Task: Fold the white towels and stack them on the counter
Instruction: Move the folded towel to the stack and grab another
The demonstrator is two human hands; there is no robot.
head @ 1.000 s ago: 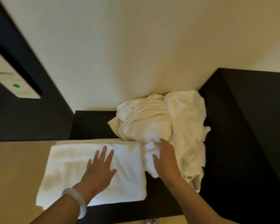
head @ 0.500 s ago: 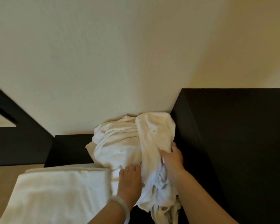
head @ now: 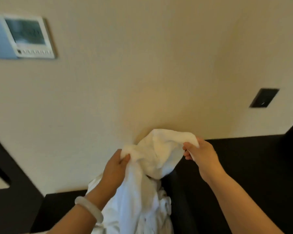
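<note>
Before the wall (head: 142, 73), left hand (head: 115, 168) and right hand (head: 203, 156) grip a cropped towel (head: 154, 154).

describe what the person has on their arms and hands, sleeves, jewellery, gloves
No gloves, no sleeves in view: both forearms are bare. The left hand has a smooth, thick, milky-pale round bangle on its wrist. The right hand and wrist wear nothing. No rings show on the visible fingers.
</note>
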